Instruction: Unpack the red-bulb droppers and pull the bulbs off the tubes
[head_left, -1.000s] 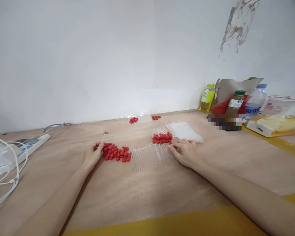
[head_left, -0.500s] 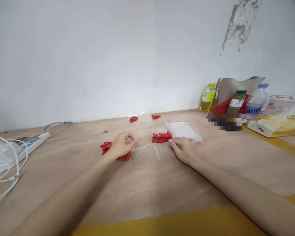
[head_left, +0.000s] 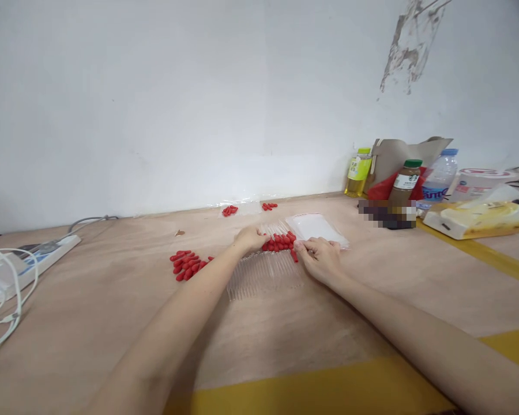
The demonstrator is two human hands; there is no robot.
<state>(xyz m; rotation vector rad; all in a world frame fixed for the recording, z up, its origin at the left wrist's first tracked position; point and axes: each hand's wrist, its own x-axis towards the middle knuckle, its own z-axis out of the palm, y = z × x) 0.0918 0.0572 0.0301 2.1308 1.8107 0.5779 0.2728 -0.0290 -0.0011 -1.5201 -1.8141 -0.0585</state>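
My left hand [head_left: 249,238] reaches over a row of clear tubes [head_left: 263,276], fingers pinched at the left end of a bunch of droppers with red rubber bulbs [head_left: 279,242]. What its fingertips hold is hidden. At the bunch's right end, my right hand [head_left: 320,258] is closed, thumb and index finger together, with a single red rubber bulb [head_left: 294,256] showing at the fingertips. The clear tubes lie side by side in front of the droppers. Left of them is a pile of loose red rubber bulbs [head_left: 185,265], partly behind my left forearm.
Behind my right hand lies a stack of clear plastic bags [head_left: 315,226]. More red bulbs [head_left: 230,211] lie on plastic by the wall. A power strip [head_left: 47,262] with white cables is at left. Bottles [head_left: 404,181], a bag [head_left: 383,155] and a tissue pack [head_left: 467,222] stand at right.
My left hand has moved right and away from me, from beside the loose red bulbs to the bunch of droppers. My right hand has stayed by the droppers' right end. The view has shifted slightly.
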